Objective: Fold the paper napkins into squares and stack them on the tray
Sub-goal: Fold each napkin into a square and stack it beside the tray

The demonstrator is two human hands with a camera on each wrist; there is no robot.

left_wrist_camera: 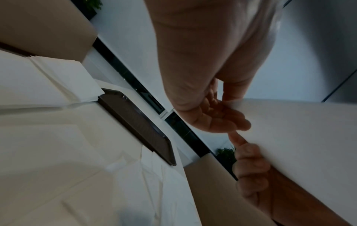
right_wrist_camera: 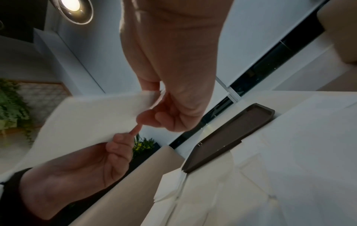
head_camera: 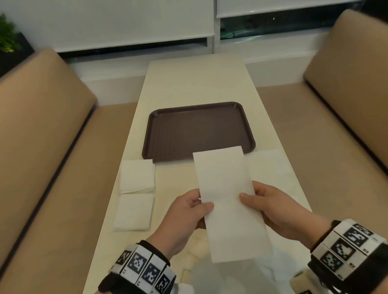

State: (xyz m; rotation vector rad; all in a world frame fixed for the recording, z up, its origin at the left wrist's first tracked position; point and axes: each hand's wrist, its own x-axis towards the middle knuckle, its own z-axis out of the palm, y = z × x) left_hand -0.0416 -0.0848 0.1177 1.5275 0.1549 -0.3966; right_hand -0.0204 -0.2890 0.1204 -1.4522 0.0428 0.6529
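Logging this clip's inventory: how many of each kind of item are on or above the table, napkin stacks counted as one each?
Brown tray: 1
Square napkin stacks: 2
Rectangular held napkin: 1
Spread-out napkin sheet: 1
Total: 5

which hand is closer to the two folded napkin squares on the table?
Left. The left hand pinches the long napkin just right of the folded squares; the right hand holds the napkin's far edge, farther away.

bench: pale, long
tray: brown, mid-bench
folded napkins: two piles, left of tray
unfolded napkin: flat, right
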